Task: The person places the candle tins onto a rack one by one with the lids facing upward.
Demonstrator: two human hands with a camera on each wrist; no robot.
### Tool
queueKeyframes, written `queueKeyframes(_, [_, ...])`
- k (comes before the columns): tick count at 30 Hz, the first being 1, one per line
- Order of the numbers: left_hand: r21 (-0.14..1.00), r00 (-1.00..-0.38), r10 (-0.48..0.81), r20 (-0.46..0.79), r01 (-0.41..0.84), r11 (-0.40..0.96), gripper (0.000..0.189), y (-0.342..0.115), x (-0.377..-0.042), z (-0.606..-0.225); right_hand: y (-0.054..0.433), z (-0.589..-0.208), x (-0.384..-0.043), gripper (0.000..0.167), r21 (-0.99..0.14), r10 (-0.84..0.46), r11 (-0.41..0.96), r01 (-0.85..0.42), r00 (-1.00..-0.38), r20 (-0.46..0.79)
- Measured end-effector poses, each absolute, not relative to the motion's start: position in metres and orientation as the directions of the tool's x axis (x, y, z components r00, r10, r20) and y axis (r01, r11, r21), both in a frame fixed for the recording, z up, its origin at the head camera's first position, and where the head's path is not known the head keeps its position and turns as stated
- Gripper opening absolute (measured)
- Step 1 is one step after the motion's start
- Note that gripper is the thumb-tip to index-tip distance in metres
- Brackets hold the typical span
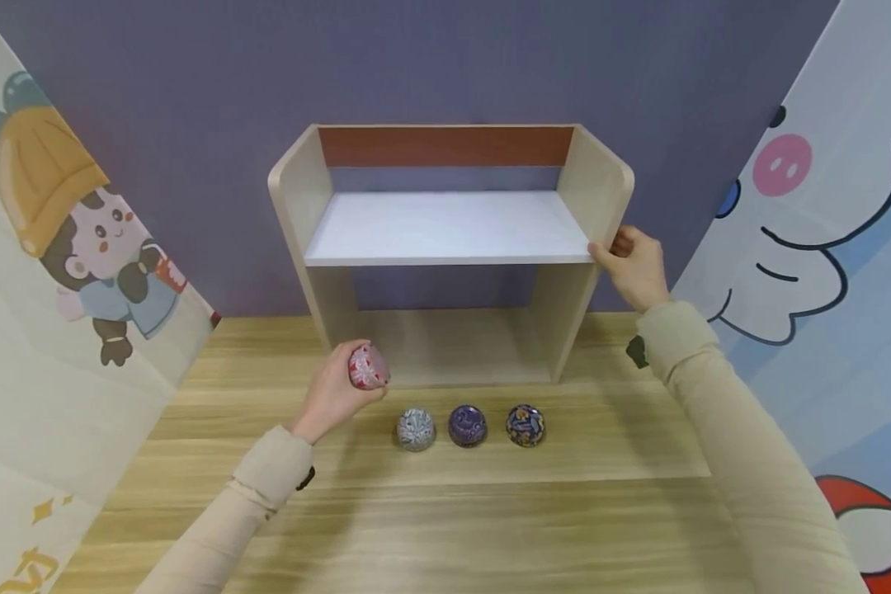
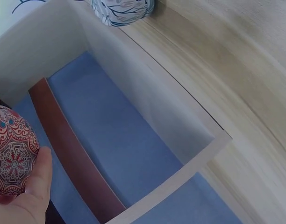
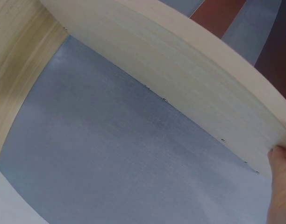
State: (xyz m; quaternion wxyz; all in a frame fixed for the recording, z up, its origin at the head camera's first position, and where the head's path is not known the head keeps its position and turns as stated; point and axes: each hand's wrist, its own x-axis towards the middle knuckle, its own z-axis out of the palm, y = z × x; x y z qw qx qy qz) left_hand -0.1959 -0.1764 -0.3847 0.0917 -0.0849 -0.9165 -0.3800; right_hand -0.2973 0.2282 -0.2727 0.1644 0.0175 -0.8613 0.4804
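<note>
My left hand grips a small round tin with a red and white pattern, held at the lower left front of a two-tier shelf. In the left wrist view the tin's lid shows a red, white and blue medallion, with a finger along its side. My right hand holds the shelf's right side panel at middle-board height, thumb at the front edge and fingers on the outer face. On the table before the shelf sit a grey-white tin, a purple tin and a dark blue floral tin.
The shelf has a white middle board and a brown back strip. It stands on a wood-grain table against a blue-grey wall. Cartoon-printed panels flank the table on both sides.
</note>
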Motion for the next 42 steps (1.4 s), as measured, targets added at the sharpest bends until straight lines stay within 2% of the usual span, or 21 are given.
queueKeyframes(6, [0.722, -0.976, 0.077, 0.205, 0.204, 0.661, 0.074, -0.1744, -0.1949, -0.3831, 0.228, -0.2766, -0.2978, 0.056, -0.839, 0.119, 0.49, -0.236, -0.935, 0.333])
queueKeyframes(13, [0.755, -0.98, 0.082, 0.183, 0.194, 0.627, 0.073, -0.1718, -0.1952, -0.3829, 0.2283, -0.2775, -0.2994, 0.053, -0.816, 0.12, 0.539, -0.209, -0.94, 0.32])
queueKeyframes(42, [0.764, -0.976, 0.131, 0.175, 0.218, 0.606, 0.077, -0.1684, -0.1968, -0.3795, 0.226, -0.2755, -0.2991, 0.051, -0.816, 0.134, 0.544, -0.197, -0.939, 0.316])
